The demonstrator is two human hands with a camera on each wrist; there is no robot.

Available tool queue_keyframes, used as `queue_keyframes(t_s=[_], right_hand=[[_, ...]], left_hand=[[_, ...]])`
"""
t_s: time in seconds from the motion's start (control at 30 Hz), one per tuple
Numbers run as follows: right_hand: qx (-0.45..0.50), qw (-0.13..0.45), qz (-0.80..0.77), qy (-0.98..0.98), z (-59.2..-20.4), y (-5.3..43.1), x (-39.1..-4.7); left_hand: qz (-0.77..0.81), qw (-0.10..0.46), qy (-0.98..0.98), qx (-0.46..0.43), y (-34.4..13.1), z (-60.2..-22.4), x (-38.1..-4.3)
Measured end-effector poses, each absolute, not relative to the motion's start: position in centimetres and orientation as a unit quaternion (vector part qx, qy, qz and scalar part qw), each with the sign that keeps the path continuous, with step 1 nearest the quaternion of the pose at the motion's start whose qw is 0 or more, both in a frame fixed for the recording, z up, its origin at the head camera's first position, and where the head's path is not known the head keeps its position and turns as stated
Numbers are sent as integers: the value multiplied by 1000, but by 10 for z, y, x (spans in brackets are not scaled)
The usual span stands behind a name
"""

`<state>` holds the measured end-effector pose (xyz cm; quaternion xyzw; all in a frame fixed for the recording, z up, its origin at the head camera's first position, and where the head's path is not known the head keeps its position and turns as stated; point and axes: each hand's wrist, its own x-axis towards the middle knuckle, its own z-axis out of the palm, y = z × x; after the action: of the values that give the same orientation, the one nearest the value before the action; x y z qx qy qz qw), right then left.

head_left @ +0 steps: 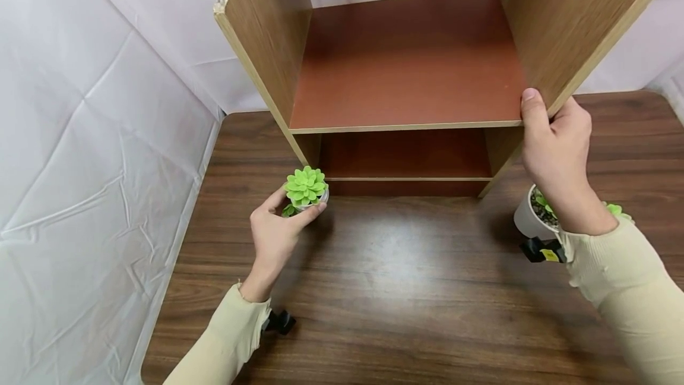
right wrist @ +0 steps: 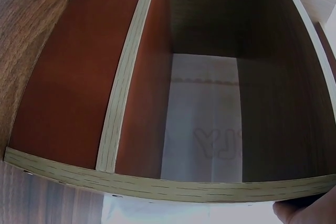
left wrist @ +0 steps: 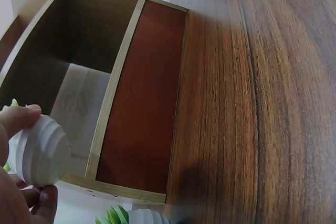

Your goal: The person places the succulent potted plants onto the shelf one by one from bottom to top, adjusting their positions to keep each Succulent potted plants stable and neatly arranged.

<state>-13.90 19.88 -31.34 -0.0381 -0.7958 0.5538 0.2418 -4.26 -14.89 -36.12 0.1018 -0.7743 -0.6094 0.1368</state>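
My left hand (head_left: 274, 233) holds a small white pot (left wrist: 46, 150) with a bright green succulent (head_left: 306, 186), thumb on one side and fingers on the other. It is off the table, by the front left edge of a wooden shelf unit (head_left: 411, 67). Leaves of another succulent (head_left: 289, 211) peek out under it; the left wrist view shows this second plant's ribbed white pot (left wrist: 147, 216). On the right, my right hand (head_left: 560, 147) grips the unit's side panel (head_left: 593, 22), thumb on the inner face. In the right wrist view only part of that hand (right wrist: 310, 212) appears.
The dark wood-grain table (head_left: 395, 302) lies under everything. Beneath my right wrist stands a larger white pot (head_left: 531, 218) with a green plant, partly hidden by the forearm. White sheeting (head_left: 96, 153) covers the left side and back. The shelf unit has several reddish-brown boards.
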Motion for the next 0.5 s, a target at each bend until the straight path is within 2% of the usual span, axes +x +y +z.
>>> queue_keyframes(t_s=[0.5], right_hand=[[-47,256,545,-797,-316,197,-139]], left_hand=[[-614,132,-770,110,-140,-354,-45]])
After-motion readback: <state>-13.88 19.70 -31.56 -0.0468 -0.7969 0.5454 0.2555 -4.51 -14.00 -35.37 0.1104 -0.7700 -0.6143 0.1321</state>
